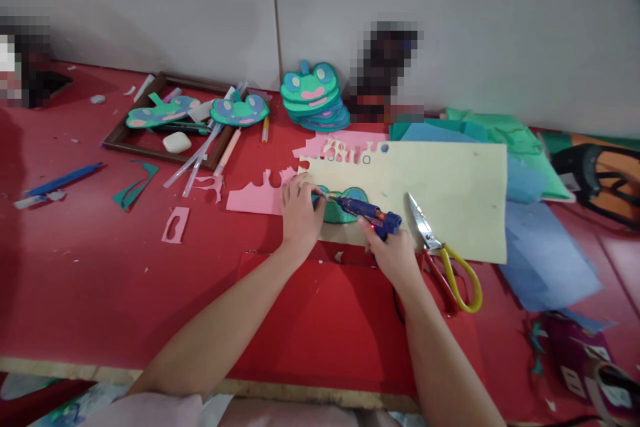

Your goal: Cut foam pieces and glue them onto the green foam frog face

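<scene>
My right hand [393,247] is wrapped round a dark blue glue gun [363,209], whose nozzle points left. Its tip meets the fingertips of my left hand [303,210] over a green and blue frog-shaped cutout [340,215]. The fingers of my left hand are pressed together at the cutout's left side; whatever small piece they pinch is too hidden to name. Beneath the cutout lies a pale yellow sheet [455,193]. Scissors [437,243] with yellow and red handles rest partly on this sheet, right of my right hand.
Stacked frog shapes [313,97] stand against the wall. A brown frame [150,155] with glue sticks and more frog shapes is at the left. Pink scraps [255,197], a blue pen [63,180], blue sheets [550,260] and a purple roll [580,353] lie around.
</scene>
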Demonstrator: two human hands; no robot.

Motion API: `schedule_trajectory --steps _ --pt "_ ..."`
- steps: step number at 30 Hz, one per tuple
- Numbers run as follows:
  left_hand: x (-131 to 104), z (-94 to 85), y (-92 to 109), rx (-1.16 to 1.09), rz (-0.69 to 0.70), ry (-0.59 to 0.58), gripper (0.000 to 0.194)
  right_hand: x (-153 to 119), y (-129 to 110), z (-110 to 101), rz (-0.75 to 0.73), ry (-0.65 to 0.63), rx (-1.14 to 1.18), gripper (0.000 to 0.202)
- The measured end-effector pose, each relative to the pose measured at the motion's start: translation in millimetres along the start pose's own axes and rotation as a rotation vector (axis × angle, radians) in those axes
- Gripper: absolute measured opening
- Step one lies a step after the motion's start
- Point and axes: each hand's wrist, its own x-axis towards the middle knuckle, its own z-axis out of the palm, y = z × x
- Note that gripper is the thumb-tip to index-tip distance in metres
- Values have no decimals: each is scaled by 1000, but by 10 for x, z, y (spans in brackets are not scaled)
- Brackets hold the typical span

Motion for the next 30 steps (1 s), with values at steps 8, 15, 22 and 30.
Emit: schedule_trajectory --steps 8,15,22,30 --pt "4 2 -7 -1 -14 -4 8 -2 -2 -8 19 17 -7 53" --pt "3 -4 -1 -4 -8 -12 8 -20 9 -22 27 14 -16 50" --pt "6 6 -16 1 -10 -11 8 -36 0 -42 40 25 -39 51" --pt "-2 -10 3 4 -11 -14 7 -50 -51 -42 36 24 -21 47"
